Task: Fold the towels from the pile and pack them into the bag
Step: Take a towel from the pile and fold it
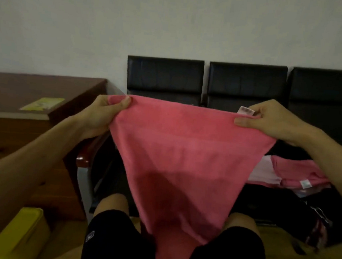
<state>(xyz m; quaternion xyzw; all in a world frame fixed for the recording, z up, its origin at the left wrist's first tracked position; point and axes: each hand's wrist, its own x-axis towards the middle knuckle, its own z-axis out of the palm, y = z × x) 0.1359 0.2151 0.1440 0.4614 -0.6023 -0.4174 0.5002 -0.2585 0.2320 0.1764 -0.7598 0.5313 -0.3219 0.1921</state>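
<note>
Towel (180, 160) hangs long-axis down, top edge stretched level between my left hand (99, 113) and right hand (269, 120), each pinching a corner.

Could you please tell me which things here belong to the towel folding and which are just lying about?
Job: pink towel, pinched by the left hand and right hand; pile of pink towels on the black seats.
Lying about: yellow booklet on the wooden table; yellow object lower left, possibly the bag.

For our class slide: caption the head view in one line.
Pink towel spread out, its top corners pinched by left hand and right hand.
</note>
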